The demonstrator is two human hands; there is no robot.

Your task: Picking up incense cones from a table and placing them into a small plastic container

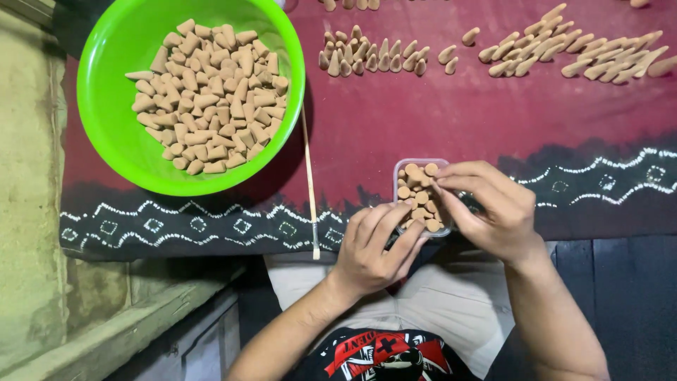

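A small clear plastic box (403,168), filled with tan incense cones standing flat end up, rests at the near edge of the dark red patterned cloth (437,120). My left hand (374,247) cups the box from below and the left, fingers against its side. My right hand (486,208) holds the box's right side, its fingertips pressing on the cones inside. A bright green bowl (106,106) heaped with loose tan cones (208,95) sits at the far left.
Rows of cones (374,56) stand on the cloth at the top centre, and more cones (578,53) lie at the top right. A thin wooden stick (309,183) lies beside the bowl. A rough wall and ledge (28,212) run down the left.
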